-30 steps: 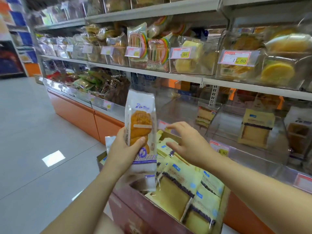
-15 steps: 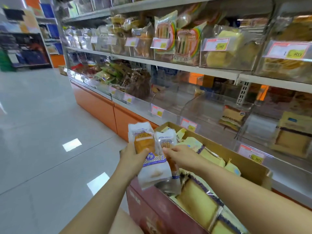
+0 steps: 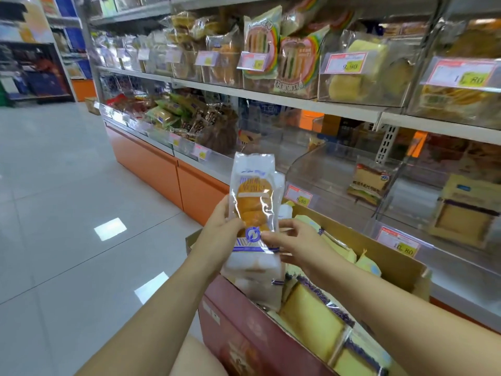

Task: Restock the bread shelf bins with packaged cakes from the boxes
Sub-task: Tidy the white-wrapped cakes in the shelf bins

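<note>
Cake pack (image 3: 253,204) upright, long axis vertical, left hand (image 3: 221,232) clamped on its left edge, right hand (image 3: 294,245) fingers pinching lower right; near-empty bin (image 3: 333,169) far-right w/ room.

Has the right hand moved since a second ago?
Yes. The right hand came back from reaching toward the shelf bins, away from the price tag, and now touches the white bread pack held by the left hand.
</note>
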The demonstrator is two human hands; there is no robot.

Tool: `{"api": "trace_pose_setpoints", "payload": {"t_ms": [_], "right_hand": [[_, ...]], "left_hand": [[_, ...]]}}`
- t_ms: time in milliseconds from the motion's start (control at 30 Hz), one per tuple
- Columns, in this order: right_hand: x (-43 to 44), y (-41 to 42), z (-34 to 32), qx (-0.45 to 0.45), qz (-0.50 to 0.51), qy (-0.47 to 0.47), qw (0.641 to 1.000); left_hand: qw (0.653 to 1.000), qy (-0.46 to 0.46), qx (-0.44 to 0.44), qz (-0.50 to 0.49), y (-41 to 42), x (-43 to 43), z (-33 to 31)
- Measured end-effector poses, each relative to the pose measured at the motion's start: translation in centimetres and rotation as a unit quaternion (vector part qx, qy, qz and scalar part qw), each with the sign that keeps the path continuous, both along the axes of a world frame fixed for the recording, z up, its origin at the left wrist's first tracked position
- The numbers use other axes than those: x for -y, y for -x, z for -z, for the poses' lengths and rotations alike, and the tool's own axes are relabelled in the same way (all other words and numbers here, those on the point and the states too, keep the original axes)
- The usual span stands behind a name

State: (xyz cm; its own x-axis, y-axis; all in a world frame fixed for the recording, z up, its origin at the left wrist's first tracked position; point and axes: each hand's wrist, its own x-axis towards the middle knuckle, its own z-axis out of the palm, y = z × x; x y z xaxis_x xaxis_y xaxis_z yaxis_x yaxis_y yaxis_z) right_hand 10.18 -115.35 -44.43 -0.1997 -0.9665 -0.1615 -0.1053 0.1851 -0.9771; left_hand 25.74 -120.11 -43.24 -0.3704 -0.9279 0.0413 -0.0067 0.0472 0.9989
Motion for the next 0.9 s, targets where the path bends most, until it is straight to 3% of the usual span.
{"api": "trace_pose_setpoints", "payload": {"t_ms": [267, 400, 500, 667, 900], "right_hand": [[-0.7, 1.7, 1.3, -0.014, 0.037, -0.073, 0.997], [-0.1, 1.3, 0.8, 0.106, 0.023, -0.117, 0.987], [-0.1, 0.8, 0.8, 0.11, -0.009, -0.126, 0.986], [-0.5, 1.4, 0.6, 0.09, -0.024, -0.068, 0.993], [-2.9, 4.4, -2.6, -0.041, -0.019, 0.089, 0.995]], "left_hand": [[0.989, -0.086, 0.067, 0.097, 0.7, 1.2, 1.7], [0.981, -0.109, 0.061, 0.147, 0.7, 1.5, 1.6], [0.973, -0.113, 0.053, 0.196, 0.7, 1.4, 1.7], [0.978, -0.051, 0.067, 0.19, 0.6, 0.9, 1.0], [0.982, 0.062, 0.008, 0.18, 2.8, -0.5, -1.0]]}}
